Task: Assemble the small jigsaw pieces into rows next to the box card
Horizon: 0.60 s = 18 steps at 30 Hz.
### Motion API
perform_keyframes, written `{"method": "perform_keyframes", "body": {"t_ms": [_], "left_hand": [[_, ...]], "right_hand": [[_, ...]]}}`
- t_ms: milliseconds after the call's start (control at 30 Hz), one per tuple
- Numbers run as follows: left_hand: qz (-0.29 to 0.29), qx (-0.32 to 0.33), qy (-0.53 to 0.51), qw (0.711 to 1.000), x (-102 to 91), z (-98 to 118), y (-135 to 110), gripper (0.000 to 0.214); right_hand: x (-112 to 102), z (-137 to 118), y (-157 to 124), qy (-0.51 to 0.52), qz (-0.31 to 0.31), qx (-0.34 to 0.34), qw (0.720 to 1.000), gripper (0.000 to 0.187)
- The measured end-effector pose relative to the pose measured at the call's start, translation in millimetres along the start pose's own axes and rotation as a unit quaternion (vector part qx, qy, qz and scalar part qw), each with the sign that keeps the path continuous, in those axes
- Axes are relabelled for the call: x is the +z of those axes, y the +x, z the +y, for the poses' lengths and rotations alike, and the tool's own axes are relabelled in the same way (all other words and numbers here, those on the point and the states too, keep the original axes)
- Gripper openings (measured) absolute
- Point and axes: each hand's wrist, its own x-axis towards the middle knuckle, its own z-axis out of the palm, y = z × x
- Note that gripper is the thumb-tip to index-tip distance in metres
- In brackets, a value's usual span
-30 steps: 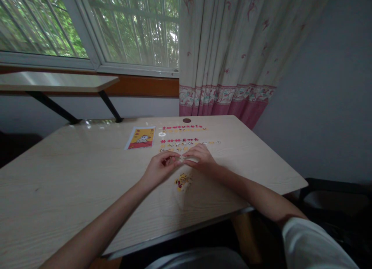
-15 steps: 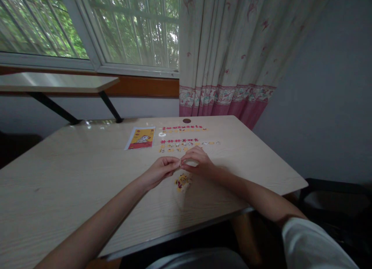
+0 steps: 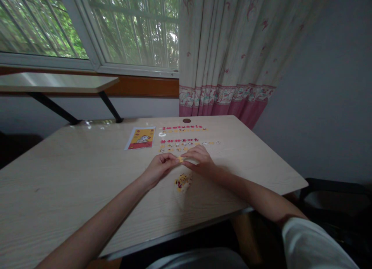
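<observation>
My left hand (image 3: pixel 159 168) and my right hand (image 3: pixel 200 159) meet fingertip to fingertip above the wooden table (image 3: pixel 72 176). Both pinch a small yellow puzzle piece (image 3: pixel 180 159) between them. Just below the hands lies a small heap of yellow and red pieces (image 3: pixel 182 181). Beyond the hands, rows of red and yellow puzzle pieces (image 3: pixel 183 139) are laid out in lines. A yellow and red picture card (image 3: pixel 141 137) lies to the left of those rows.
A round brown cap (image 3: pixel 186 120) sits in the table near its far edge. A narrow shelf on black brackets (image 3: pixel 55 83) hangs under the window at the left. A flowered curtain (image 3: pixel 232 52) falls behind the table; a dark chair (image 3: pixel 334 187) stands at the right.
The hands drew slightly toward me, then stayed joined. The small piece between the fingertips now shows its yellow face.
</observation>
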Motion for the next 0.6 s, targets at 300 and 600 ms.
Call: {"method": "perform_keyframes", "body": {"t_ms": [300,600], "left_hand": [[0.062,0.226,0.238,0.943,-6.5,-0.9,-2.0,0.024],[0.065,0.316,0.341,0.883,-4.8,4.0,-7.6,0.016]], "right_hand": [[1.9,7.6,-2.8,-0.024,0.011,0.036,0.999,0.021],[2.7,5.8,-3.2,-0.016,0.007,0.026,1.0,0.021]]}}
